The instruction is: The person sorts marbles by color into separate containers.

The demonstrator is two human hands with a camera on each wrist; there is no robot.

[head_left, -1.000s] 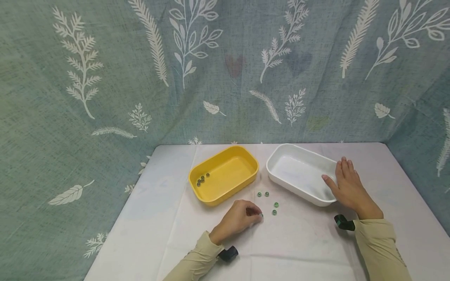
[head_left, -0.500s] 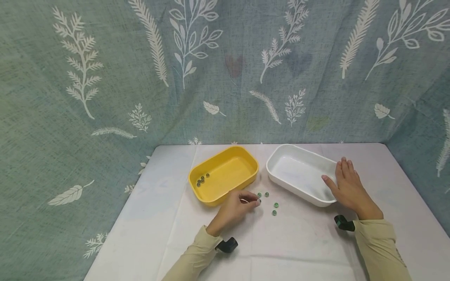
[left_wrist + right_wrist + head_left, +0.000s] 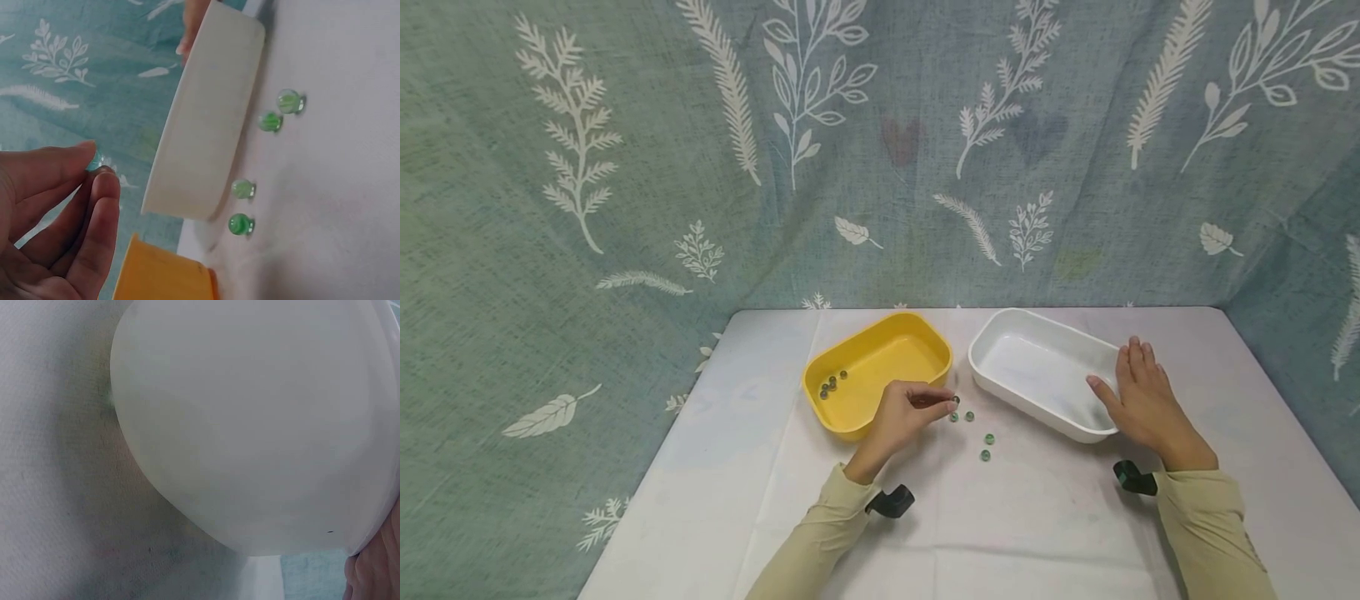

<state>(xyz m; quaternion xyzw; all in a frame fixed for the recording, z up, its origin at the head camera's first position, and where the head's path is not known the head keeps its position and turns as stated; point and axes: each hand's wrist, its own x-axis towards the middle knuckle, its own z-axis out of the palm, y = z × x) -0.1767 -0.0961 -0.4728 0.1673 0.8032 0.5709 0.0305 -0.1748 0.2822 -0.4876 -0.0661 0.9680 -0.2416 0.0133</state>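
The left hand (image 3: pixel 901 420) pinches a held marble (image 3: pixel 94 164) between the thumb and fingertips. The held marble is raised off the tabletop (image 3: pixel 1045 517); in the head view it appears at the near end of the gap between the two trays. The right hand (image 3: pixel 1148 408) holds nothing: its fingers are extended side by side, the thumb is spread, and the hand rests against the right end of the white tray (image 3: pixel 1030 367).

Four loose marbles (image 3: pixel 989 438), clear with green inside, lie on the tabletop in two pairs: one pair near the gap between the trays, the other closer to the tabletop's near edge. The yellow tray (image 3: pixel 898 358) stands near the far edge, toward the far left corner. Five tray marbles (image 3: pixel 832 384) sit inside it at its left end. The white tray stands near the far edge, toward the far right corner. A patterned curtain (image 3: pixel 850 275) hangs beyond the far edge.
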